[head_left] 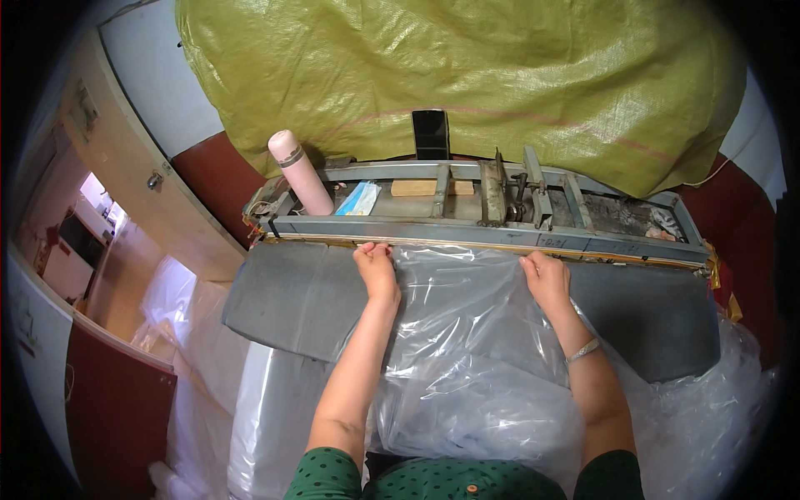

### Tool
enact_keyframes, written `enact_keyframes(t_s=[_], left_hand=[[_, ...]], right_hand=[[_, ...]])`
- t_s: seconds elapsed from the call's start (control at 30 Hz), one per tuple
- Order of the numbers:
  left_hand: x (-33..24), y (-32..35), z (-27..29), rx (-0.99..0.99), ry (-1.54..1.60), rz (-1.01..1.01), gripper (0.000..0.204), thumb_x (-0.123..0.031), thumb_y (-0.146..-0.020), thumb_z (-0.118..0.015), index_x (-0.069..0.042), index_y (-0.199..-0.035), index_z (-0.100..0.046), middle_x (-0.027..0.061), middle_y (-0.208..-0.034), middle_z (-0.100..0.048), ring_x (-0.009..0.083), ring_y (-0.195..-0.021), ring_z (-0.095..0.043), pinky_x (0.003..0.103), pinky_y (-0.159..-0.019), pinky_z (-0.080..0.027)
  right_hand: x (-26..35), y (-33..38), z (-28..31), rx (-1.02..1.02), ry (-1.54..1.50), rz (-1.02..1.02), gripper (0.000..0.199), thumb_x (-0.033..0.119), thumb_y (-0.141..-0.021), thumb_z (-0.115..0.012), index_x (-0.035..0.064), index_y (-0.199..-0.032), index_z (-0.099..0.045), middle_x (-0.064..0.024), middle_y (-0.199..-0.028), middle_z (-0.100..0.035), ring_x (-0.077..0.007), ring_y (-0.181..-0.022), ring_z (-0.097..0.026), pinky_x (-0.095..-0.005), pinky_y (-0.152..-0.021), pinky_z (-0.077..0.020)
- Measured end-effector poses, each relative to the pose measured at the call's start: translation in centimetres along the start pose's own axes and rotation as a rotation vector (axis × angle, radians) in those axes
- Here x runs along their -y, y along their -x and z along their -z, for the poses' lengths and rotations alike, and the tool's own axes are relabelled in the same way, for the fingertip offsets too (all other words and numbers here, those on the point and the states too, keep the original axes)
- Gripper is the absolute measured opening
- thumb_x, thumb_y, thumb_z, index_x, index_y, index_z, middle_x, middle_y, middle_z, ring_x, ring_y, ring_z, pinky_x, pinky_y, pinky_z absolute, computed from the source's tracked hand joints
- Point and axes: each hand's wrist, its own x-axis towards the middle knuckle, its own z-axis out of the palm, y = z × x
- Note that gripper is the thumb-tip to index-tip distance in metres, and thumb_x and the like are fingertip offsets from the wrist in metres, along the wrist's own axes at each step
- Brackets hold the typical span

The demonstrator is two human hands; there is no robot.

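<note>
A sheet of clear plastic film stretches between my two hands and hangs down toward my body. My left hand pinches its upper left corner, close against the front edge of a long metal-framed machine. At the upper right corner my right hand grips the film with curled fingers; a bracelet circles that wrist. The film's upper edge lies along the strip at the machine's front bar. Under the film and to both sides spreads a grey padded board.
On the machine stand a pink bottle, a blue and white face mask and a wooden block. A dark phone leans against a yellow-green tarp behind. More plastic film lies around. A door stands ajar at left.
</note>
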Motion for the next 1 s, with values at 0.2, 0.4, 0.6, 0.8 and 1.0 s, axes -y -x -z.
enact_keyframes(t_s=[0.2, 0.4, 0.6, 0.8, 1.0], left_hand=[[-2.1, 5.4, 4.0, 0.184, -0.899, -0.63, 0.027, -0.015, -0.078, -0.061, 0.002, -0.098, -0.057, 0.0168, -0.099, -0.058, 0.0311, -0.097, -0.05, 0.039, -0.087, -0.039], [-2.4, 6.1, 4.4, 0.227, -0.959, -0.654, 0.017, -0.012, -0.075, -0.064, -0.002, -0.088, -0.06, 0.0135, -0.091, -0.057, 0.0303, -0.093, -0.05, 0.04, -0.083, -0.039], [-4.4, 8.5, 5.4, 0.297, -0.512, -0.697, 0.009, -0.001, -0.079, -0.061, -0.003, -0.084, -0.053, 0.0076, -0.084, -0.054, 0.0163, -0.072, -0.052, 0.026, -0.066, -0.043], [-9.2, 10.8, 6.4, 0.553, 0.135, 0.11, 0.038, -0.014, -0.083, -0.062, -0.003, -0.114, -0.042, 0.0046, -0.09, -0.056, 0.0077, -0.07, -0.049, 0.021, -0.063, -0.042], [-11.8, 11.0, 7.4, 0.737, -0.011, -0.016, 0.053, -0.014, -0.081, -0.063, -0.002, -0.126, -0.038, 0.0047, -0.08, -0.057, 0.0113, -0.065, -0.049, 0.025, -0.065, -0.042]], right_hand=[[0.1, 0.3, 0.4, -0.032, -0.019, 0.055, 0.021, 0.024, -0.082, -0.06, 0.0052, -0.074, -0.057, -0.0157, -0.065, -0.059, -0.0363, -0.063, -0.058, -0.0429, -0.056, -0.044], [2.6, 2.5, 1.6, -0.184, -0.195, 0.106, 0.013, 0.014, -0.079, -0.063, 0.0042, -0.074, -0.058, -0.0129, -0.065, -0.059, -0.0306, -0.058, -0.058, -0.0352, -0.052, -0.0436], [5.0, 6.1, 4.6, -0.257, -0.216, 0.261, 0.009, 0.004, -0.076, -0.065, 0.003, -0.073, -0.056, -0.0106, -0.066, -0.059, -0.0262, -0.054, -0.058, -0.0307, -0.048, -0.0426], [6.3, 8.8, 6.2, -0.154, -0.241, 0.347, 0.012, 0.002, -0.072, -0.067, 0.0038, -0.072, -0.055, -0.0085, -0.063, -0.057, -0.021, -0.051, -0.056, -0.0286, -0.047, -0.0427], [9.4, 7.2, 8.3, 0.267, -0.366, 0.519, 0.013, 0.005, -0.076, -0.065, 0.0028, -0.069, -0.055, -0.0069, -0.061, -0.056, -0.0159, -0.048, -0.055, -0.0241, -0.045, -0.0408]])
